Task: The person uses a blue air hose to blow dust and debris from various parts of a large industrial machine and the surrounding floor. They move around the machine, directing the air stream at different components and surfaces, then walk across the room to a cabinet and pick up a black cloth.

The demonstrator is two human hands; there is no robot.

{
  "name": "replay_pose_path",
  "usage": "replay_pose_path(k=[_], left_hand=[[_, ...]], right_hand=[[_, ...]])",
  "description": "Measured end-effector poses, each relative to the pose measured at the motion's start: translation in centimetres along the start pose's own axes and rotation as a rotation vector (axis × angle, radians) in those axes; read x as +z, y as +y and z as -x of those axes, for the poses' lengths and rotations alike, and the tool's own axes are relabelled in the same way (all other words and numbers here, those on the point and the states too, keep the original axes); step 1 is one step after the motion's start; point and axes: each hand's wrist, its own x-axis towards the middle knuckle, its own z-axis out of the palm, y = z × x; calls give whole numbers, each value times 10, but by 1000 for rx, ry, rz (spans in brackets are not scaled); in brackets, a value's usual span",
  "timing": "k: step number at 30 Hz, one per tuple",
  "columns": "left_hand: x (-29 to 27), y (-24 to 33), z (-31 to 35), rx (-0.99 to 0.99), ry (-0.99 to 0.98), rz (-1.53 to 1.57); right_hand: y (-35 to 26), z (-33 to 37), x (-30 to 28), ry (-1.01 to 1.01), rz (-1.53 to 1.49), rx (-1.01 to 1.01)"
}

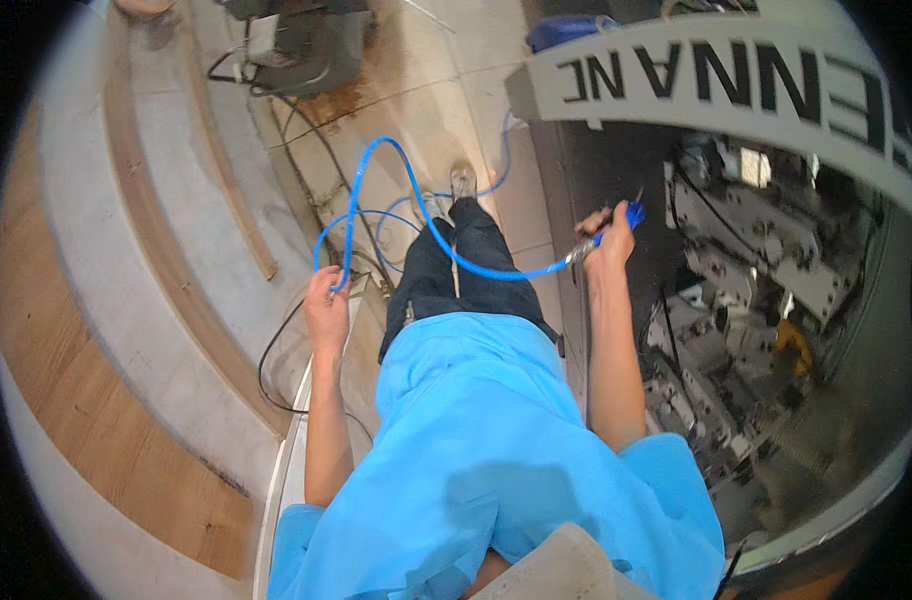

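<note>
Right hand [608,240]: raised to the right of the body, forearm running up from the lower middle of the view nearly straight, wrist slightly bent; fingers clenched around the grip of a blue-tipped air blow gun [616,222], whose tip points far and right toward the open machine [756,300]. Left hand [326,305]: held out to the left at about waist level, forearm bare and nearly straight, elbow close to the blue shirt [486,440]; fingers curled around a loop of the blue air hose [396,170], with a small pale piece at the fingertips that is too small to make out. Blue air hose: runs from the blow gun left and down across the dark trousers [466,270], rises in a tall arch on the far side of the left hand, and coils loosely on the floor near the shoes [454,190]. Black cable [276,370]: curves over the floor just beside the left forearm. Open machine: right side of the scene, grey and white inner parts exposed, with a yellow part [791,340] among them; a lifted pale cover [726,80] with dark lettering arches over its far side. Stacked boards [96,300]: left side, pale and wood-coloured faces in long curved bands. Floor [426,90]: pale, stained, extending to the far side, where a dark piece of equipment [296,40] stands.
</note>
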Motion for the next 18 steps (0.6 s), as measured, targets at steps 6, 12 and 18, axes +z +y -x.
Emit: replay_pose_path(k=[6, 12, 18], left_hand=[[-5, -1, -19, -197, 14, -74], [-1, -6, -27, -440, -87, -236], [25, 5, -35, -653, -184, -312]], right_hand=[[90, 2, 55, -165, 283, 480], [126, -23, 202, -537, 1385, -33], [95, -58, 317, -341, 1695, -412]])
